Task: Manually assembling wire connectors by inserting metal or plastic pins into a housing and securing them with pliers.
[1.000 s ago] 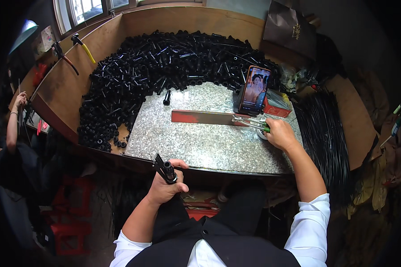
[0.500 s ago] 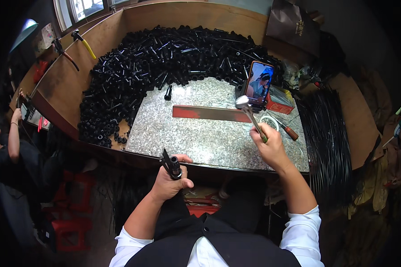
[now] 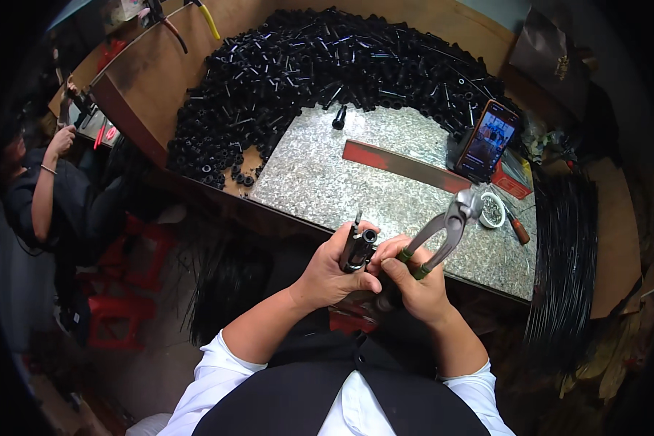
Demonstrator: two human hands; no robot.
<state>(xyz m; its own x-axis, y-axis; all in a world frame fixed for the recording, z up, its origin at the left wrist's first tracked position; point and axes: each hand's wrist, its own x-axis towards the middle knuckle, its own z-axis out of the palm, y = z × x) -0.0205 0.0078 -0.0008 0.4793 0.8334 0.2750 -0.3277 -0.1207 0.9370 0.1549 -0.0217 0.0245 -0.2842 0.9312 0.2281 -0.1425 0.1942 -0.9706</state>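
Note:
My left hand [image 3: 334, 272] grips a short black tube-shaped part [image 3: 358, 248] with a thin pin sticking up from it, held just in front of the table's near edge. My right hand [image 3: 413, 280] holds a pair of metal pincers [image 3: 447, 229] by the green-tipped handles, jaws pointing up and to the right. Both hands meet over my lap, and my right fingers touch the black part.
A speckled stone slab [image 3: 320, 182] tops the wooden bench. A big heap of black tube parts [image 3: 291, 73] curves behind it. A red metal bar [image 3: 403, 166], a propped phone [image 3: 490, 139], a small white dish [image 3: 493, 211] and black rod bundles [image 3: 567, 240] lie right. Another person [image 3: 47, 189] works at left.
My right hand has lifted the pincers off the slab and brought them back to my left hand. The left hand raised the black part slightly toward the table edge.

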